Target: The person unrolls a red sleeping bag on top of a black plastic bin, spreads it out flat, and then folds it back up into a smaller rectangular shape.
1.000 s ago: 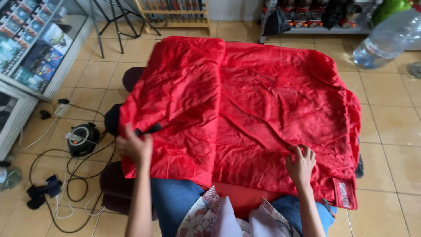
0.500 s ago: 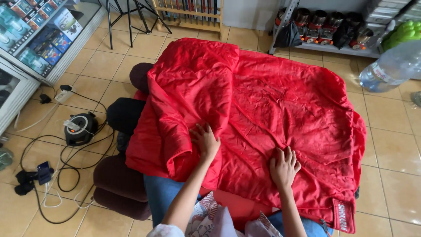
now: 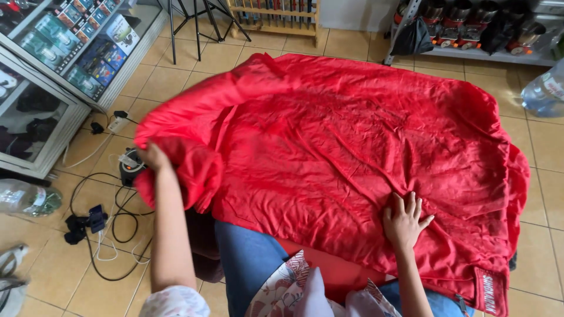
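Observation:
A large crumpled red cloth (image 3: 352, 147) lies spread over a low dark seat and my lap. My left hand (image 3: 154, 158) grips a bunched fold of the red cloth at its left edge, lifted off the seat. My right hand (image 3: 404, 222) rests flat with fingers spread on the cloth near its lower right part. A black label strip (image 3: 489, 292) shows at the cloth's lower right corner. My blue-jeaned legs (image 3: 252, 264) stick out from under the cloth's near edge.
A glass display cabinet (image 3: 53, 70) with boxed goods stands at the left. Black cables, plugs and a small device (image 3: 94, 220) lie on the tiled floor. A large water bottle (image 3: 543, 91) sits at the right, a wooden rack (image 3: 276, 14) and metal shelf behind.
My left hand moved from the cloth's middle out to its left edge and took hold of a fold. My right hand stayed pressed on the cloth. The cloth now lies opened wider.

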